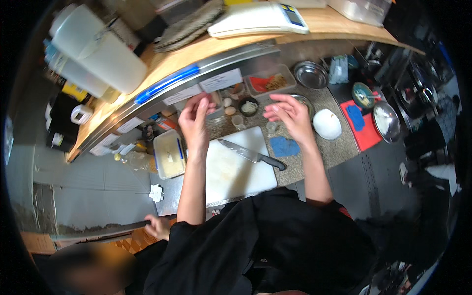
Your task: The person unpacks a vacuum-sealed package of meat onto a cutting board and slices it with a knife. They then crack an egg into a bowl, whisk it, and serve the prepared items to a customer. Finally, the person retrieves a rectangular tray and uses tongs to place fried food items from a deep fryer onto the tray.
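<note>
Both of my hands are raised over the counter with fingers partly curled. My left hand (197,116) is above the far left corner of a white cutting board (236,177) and holds nothing that I can see. To its right, my right hand (291,118) hovers empty beyond a folded blue cloth (284,146). On the board lies a kitchen knife (250,154) with a black handle, its tip towards the far left. Beyond the board are eggs (230,110), a small dark bowl of white food (249,107) and a small clear cup (238,121). A white bowl (327,124) sits right of my right hand.
A lidded plastic container (169,155) stands left of the board. A wooden shelf (258,38) with a kitchen scale (254,20) crosses above the counter. At right, a metal bowl (386,121) stands by a red board (370,136). Another person's hand (158,227) is at lower left.
</note>
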A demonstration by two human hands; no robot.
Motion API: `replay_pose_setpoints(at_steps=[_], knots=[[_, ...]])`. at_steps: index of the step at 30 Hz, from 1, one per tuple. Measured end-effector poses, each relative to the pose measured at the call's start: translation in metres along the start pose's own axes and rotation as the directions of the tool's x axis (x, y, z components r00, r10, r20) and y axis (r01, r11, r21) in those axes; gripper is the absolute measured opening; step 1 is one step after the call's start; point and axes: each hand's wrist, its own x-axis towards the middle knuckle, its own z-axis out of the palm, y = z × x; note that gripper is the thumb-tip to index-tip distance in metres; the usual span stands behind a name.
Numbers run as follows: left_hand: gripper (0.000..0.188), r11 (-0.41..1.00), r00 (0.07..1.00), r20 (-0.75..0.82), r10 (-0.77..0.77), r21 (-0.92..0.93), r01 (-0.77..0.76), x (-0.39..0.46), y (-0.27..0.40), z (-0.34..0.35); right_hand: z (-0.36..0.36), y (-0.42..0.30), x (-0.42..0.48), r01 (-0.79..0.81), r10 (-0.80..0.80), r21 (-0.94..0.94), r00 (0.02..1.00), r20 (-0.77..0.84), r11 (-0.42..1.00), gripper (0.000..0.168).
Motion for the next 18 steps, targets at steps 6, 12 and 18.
replay_pose_setpoints(at_steps=[6, 12, 18], knots=[[0.017, 0.826, 0.719, 0.422, -0.552, 0.398, 0.401, -0.13, -0.099, -0.01, -0.133, 0.128, -0.161, -0.214, 0.183, -0.514, 0.977, -0.11, 0.831, 0.021], [0.023, 0.694, 0.331, 0.735, -0.592, 0.674, -0.253, -0.247, -0.165, 0.04, -0.1, 0.131, -0.288, -0.412, 0.38, -0.589, 0.906, -0.185, 0.695, 0.029], [0.055, 0.845, 0.084, 0.873, -0.48, 0.486, -0.222, -0.28, -0.189, 0.167, -0.175, 0.058, -0.364, -0.748, 0.459, -0.421, 0.653, -0.602, 0.512, 0.039]])
